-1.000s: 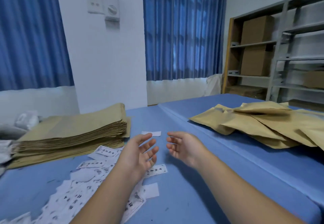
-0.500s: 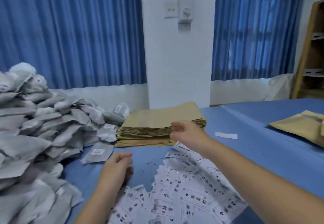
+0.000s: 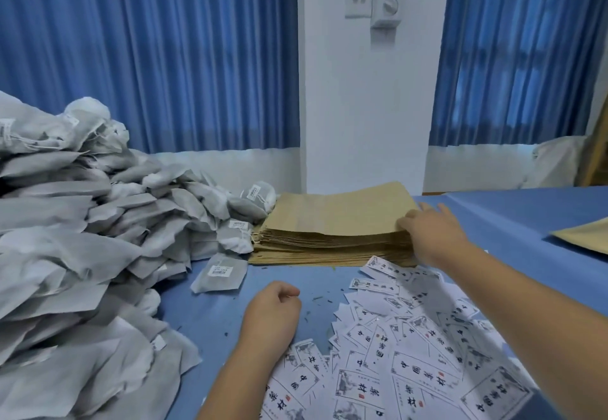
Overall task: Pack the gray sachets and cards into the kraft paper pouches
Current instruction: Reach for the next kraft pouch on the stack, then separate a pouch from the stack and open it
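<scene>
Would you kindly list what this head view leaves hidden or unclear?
- Right hand on the pouch stack: its fingertips are blurred, so whether they pinch the top pouch is unclear.
- Left hand: curled, so anything inside the fist is hidden.
- Sachet heap: cut off by the left edge.
- Another pouch: cut off by the right edge.
- Sachet label: print too small.
- Cards: partly covered by both forearms.

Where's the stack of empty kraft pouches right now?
Head view, centre: the pouch stack sits against the white pillar, sachet pile left, right hand on its right corner.
</scene>
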Action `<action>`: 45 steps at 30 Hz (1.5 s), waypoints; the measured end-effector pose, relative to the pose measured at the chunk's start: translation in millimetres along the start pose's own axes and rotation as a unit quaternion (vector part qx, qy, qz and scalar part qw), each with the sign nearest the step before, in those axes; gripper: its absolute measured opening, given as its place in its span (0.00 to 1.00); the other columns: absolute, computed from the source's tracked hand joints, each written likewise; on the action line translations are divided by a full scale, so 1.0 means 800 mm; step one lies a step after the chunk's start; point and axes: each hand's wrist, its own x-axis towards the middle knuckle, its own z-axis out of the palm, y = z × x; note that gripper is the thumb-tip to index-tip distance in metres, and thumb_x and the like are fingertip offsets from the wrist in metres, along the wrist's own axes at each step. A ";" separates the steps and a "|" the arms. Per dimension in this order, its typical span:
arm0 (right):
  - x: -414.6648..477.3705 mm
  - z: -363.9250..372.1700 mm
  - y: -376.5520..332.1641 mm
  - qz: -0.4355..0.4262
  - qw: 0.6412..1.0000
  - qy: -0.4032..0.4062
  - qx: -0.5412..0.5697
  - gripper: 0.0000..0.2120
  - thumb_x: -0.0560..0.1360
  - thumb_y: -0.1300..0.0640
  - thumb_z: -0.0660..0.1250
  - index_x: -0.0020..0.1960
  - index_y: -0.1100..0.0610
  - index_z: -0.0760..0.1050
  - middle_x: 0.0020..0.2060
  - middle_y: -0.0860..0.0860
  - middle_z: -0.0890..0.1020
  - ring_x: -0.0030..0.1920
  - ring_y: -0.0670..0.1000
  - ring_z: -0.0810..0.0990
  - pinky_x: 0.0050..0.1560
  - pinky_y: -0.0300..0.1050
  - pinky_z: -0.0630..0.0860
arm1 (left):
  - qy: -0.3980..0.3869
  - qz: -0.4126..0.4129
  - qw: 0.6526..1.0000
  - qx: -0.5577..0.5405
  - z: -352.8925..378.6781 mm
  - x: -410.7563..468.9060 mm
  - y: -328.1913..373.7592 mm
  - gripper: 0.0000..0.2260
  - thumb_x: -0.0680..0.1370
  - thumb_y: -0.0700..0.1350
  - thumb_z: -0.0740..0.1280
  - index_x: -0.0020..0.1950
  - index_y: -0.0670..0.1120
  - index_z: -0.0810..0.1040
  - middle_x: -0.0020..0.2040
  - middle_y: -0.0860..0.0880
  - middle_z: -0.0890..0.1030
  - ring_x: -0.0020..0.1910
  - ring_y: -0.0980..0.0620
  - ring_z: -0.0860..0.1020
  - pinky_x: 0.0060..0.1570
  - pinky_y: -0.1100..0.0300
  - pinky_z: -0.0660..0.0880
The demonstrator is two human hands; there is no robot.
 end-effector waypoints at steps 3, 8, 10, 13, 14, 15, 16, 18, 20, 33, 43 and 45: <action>-0.001 -0.002 0.001 -0.069 0.990 0.091 -0.081 0.23 0.73 0.65 0.60 0.63 0.46 0.75 0.54 0.45 0.76 0.59 0.51 0.71 0.58 0.46 0.65 | 0.005 0.004 1.000 0.030 0.002 0.001 0.002 0.08 0.78 0.42 0.61 0.51 0.53 0.77 0.46 0.58 0.77 0.38 0.60 0.75 0.27 0.71 0.69; -0.035 -0.022 -0.022 -0.124 0.975 0.182 -0.019 0.18 0.75 0.63 0.62 0.61 0.51 0.77 0.46 0.50 0.78 0.47 0.56 0.76 0.40 0.45 0.64 | 0.067 0.099 0.987 0.105 0.005 -0.007 0.014 0.10 0.79 0.42 0.60 0.52 0.55 0.77 0.50 0.58 0.77 0.40 0.64 0.75 0.32 0.71 0.67; -0.062 -0.030 -0.038 -0.177 0.938 0.292 0.062 0.09 0.71 0.63 0.72 0.50 0.57 0.82 0.36 0.53 0.80 0.36 0.57 0.78 0.34 0.46 0.72 | 0.067 0.101 0.993 -0.010 0.013 -0.011 0.028 0.08 0.79 0.43 0.62 0.51 0.53 0.80 0.47 0.56 0.80 0.36 0.63 0.78 0.34 0.70 0.72; -0.100 -0.036 -0.069 -0.250 0.858 0.423 0.150 0.04 0.71 0.59 0.69 0.42 0.59 0.82 0.30 0.52 0.78 0.30 0.56 0.76 0.30 0.48 0.74 | -0.057 -0.033 0.948 -0.310 0.022 -0.021 0.052 0.09 0.81 0.48 0.64 0.54 0.45 0.79 0.47 0.47 0.83 0.41 0.49 0.84 0.40 0.56 0.82; -0.110 -0.038 -0.080 -0.264 0.845 0.435 0.162 0.06 0.72 0.58 0.67 0.42 0.58 0.82 0.30 0.52 0.78 0.30 0.55 0.75 0.30 0.48 0.73 | -0.104 -0.065 0.920 -0.373 0.024 -0.024 0.056 0.12 0.81 0.49 0.64 0.56 0.41 0.78 0.48 0.43 0.84 0.43 0.43 0.85 0.41 0.50 0.82; -0.119 -0.042 -0.090 -0.274 0.837 0.441 0.173 0.07 0.74 0.57 0.67 0.42 0.58 0.82 0.31 0.51 0.78 0.31 0.55 0.75 0.30 0.47 0.72 | -0.136 -0.079 0.898 -0.411 0.026 -0.027 0.056 0.15 0.81 0.49 0.64 0.57 0.37 0.77 0.46 0.40 0.83 0.43 0.40 0.84 0.42 0.45 0.82; -0.127 -0.043 -0.099 -0.286 0.830 0.442 0.184 0.07 0.75 0.56 0.67 0.42 0.58 0.82 0.31 0.51 0.77 0.31 0.55 0.74 0.31 0.47 0.71 | -0.149 -0.080 0.884 -0.436 0.027 -0.030 0.055 0.15 0.81 0.46 0.63 0.59 0.35 0.74 0.42 0.39 0.83 0.40 0.40 0.84 0.40 0.45 0.82; -0.141 -0.046 -0.114 -0.315 0.824 0.424 0.203 0.10 0.77 0.54 0.66 0.44 0.57 0.82 0.32 0.51 0.77 0.32 0.54 0.73 0.32 0.47 0.70 | -0.135 -0.066 0.889 -0.433 0.025 -0.035 0.051 0.12 0.79 0.34 0.62 0.61 0.33 0.71 0.38 0.39 0.80 0.33 0.46 0.80 0.30 0.54 0.78; -0.152 -0.043 -0.123 -0.349 0.828 0.386 0.208 0.11 0.78 0.52 0.64 0.46 0.56 0.82 0.35 0.50 0.78 0.34 0.52 0.73 0.35 0.46 0.70 | -0.103 -0.051 0.913 -0.392 0.020 -0.035 0.045 0.17 0.74 0.27 0.57 0.60 0.38 0.74 0.39 0.40 0.80 0.33 0.47 0.77 0.26 0.60 0.71; -0.157 -0.044 -0.108 -0.223 0.938 0.232 0.126 0.33 0.44 0.64 0.77 0.50 0.53 0.84 0.28 0.49 0.72 0.24 0.50 0.70 0.26 0.38 0.54 | -0.171 -0.085 0.793 -0.579 -0.012 -0.019 0.039 0.21 0.78 0.57 0.60 0.53 0.42 0.83 0.50 0.40 0.84 0.41 0.44 0.85 0.33 0.54 0.81; -0.134 -0.047 -0.111 -0.108 0.973 0.106 0.173 0.08 0.73 0.58 0.61 0.51 0.51 0.73 0.35 0.47 0.62 0.37 0.55 0.68 0.28 0.44 0.56 | -0.220 -0.009 0.902 -0.371 0.028 -0.042 0.049 0.17 0.74 0.48 0.70 0.56 0.37 0.80 0.50 0.38 0.83 0.50 0.40 0.83 0.44 0.51 0.80; -0.132 -0.052 -0.113 -0.107 0.975 0.093 0.173 0.09 0.73 0.58 0.60 0.50 0.51 0.76 0.34 0.47 0.63 0.35 0.54 0.68 0.28 0.44 0.57 | -0.207 -0.014 0.921 -0.330 0.034 -0.048 0.055 0.14 0.79 0.46 0.66 0.55 0.35 0.79 0.47 0.38 0.82 0.45 0.41 0.83 0.41 0.53 0.80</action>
